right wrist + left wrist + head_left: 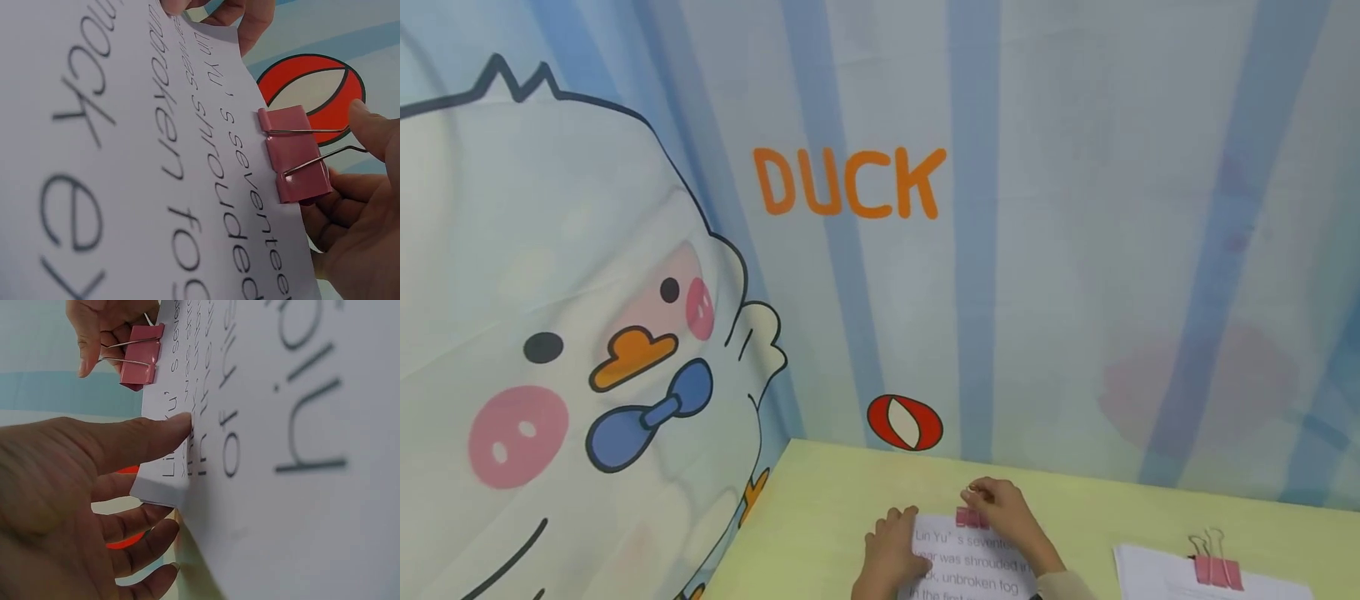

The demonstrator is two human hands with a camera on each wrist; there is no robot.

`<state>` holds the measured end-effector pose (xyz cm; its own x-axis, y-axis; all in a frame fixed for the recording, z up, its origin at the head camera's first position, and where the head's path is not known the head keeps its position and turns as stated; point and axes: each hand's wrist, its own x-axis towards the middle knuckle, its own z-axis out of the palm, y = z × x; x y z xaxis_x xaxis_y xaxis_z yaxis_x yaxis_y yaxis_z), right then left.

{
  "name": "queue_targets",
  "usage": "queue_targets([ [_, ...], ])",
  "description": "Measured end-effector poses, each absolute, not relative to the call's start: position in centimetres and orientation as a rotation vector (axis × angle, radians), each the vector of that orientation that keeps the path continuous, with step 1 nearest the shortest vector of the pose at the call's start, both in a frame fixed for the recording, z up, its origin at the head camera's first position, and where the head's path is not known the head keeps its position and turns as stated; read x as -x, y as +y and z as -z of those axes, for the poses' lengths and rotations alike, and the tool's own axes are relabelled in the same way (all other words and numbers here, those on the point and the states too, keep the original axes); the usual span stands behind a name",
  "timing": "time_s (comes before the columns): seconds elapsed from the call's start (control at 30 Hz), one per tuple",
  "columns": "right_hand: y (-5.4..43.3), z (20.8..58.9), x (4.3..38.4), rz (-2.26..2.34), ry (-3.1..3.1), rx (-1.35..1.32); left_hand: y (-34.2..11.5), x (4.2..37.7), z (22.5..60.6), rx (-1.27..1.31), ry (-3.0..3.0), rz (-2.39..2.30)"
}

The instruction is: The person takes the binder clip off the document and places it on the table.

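Note:
A stack of printed sheets [966, 567] lies in front of me in the head view, with large black text on its top page. My left hand [889, 557] holds its left edge, the thumb [147, 437] on the top page and the fingers at the edge and behind. A pink binder clip [294, 153] sits on the top edge of the sheets. My right hand [1006, 510] pinches the clip's wire handles, its thumb [375, 128] against a handle and its other fingers behind the clip, partly hidden.
To the right, another paper stack [1150, 575] carries its own pink binder clip [1217, 572] with the wire handles raised. The pale yellow table [820, 492] meets a printed curtain [1045, 333] at the back. A cartoon duck panel [625, 208] rises on the left.

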<state>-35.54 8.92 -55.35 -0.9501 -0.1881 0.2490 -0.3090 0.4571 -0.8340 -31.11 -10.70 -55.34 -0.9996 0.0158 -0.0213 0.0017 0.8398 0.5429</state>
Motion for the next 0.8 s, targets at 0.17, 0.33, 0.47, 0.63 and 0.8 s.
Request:
queue_targets([
  [0.17,8.8,55.4,35.5,-1.537,-2.540,-0.435,-10.7,31.0,55.2,-0.032,3.010,-0.865],
  [0.33,8.9,55.3,35.6,-1.517,-2.509,-0.431,-10.6,30.8,55.2,-0.056,3.026,-0.853],
  [0.47,9.1,54.9,35.6,-1.502,-2.487,-0.426,-10.6,30.7,55.2,-0.065,3.029,-0.838],
  [0.63,9.4,54.3,35.7,-1.522,-2.448,-0.431,-10.5,30.7,55.1,-0.080,3.038,-0.845],
  [0.8,9.8,53.7,35.6,-1.536,-2.446,-0.443,-10.5,30.9,55.2,-0.081,3.034,-0.828],
])
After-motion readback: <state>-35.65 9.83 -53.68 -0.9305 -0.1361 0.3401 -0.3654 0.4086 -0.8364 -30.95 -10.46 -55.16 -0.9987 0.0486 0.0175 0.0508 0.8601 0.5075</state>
